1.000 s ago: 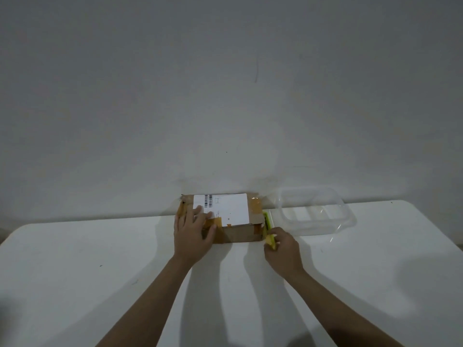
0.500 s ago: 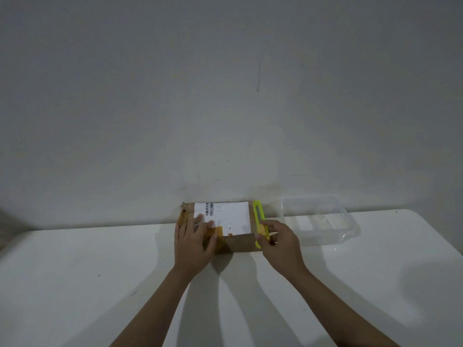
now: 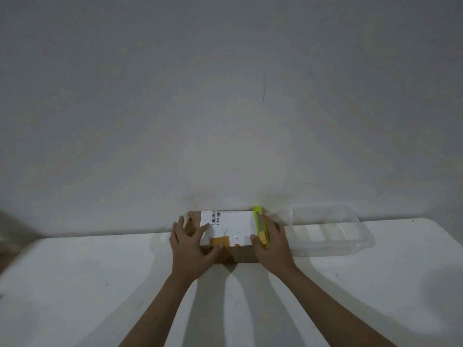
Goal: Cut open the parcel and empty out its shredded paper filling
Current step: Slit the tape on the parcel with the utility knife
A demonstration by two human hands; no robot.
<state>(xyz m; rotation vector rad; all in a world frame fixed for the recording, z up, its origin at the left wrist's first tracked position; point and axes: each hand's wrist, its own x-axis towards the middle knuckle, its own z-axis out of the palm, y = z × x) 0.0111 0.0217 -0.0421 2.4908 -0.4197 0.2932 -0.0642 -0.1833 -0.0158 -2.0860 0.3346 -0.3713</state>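
A brown cardboard parcel (image 3: 240,254) with a white shipping label and orange tape lies at the far edge of the white table (image 3: 100,284), closed. My left hand (image 3: 193,246) rests flat on the parcel's left part, fingers spread. My right hand (image 3: 271,244) grips a lime-green utility knife (image 3: 260,225) laid along the parcel's right top edge, pointing away from me. No shredded paper shows.
A clear plastic container (image 3: 330,231) stands just right of the parcel, against the grey wall (image 3: 225,96). The table's left edge curves off at the lower left.
My right hand has lifted the knife from beside the parcel's right front corner onto its right top edge. The left hand stays pressed on the parcel.
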